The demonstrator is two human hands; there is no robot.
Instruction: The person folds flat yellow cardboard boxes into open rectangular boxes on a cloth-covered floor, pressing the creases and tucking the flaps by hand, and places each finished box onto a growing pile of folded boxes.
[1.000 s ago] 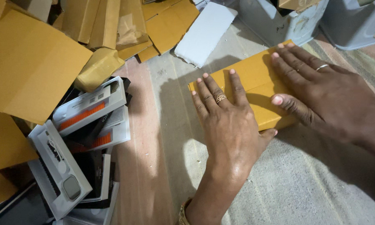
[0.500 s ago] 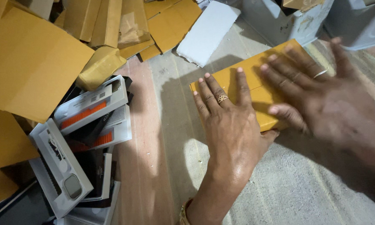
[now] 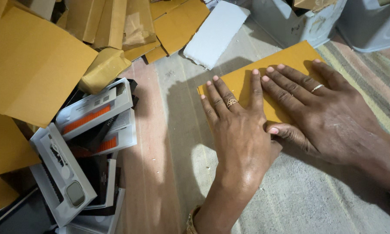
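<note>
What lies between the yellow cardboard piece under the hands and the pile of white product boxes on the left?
In the head view, only bare floor mat lies between the yellow cardboard piece and the white product boxes; nothing rests on that stretch.

A packing floor: heaped cardboard mailers (image 3: 34,65), boxed smartwatches (image 3: 65,182), grey bins (image 3: 290,21), striped mat (image 3: 368,82).
</note>
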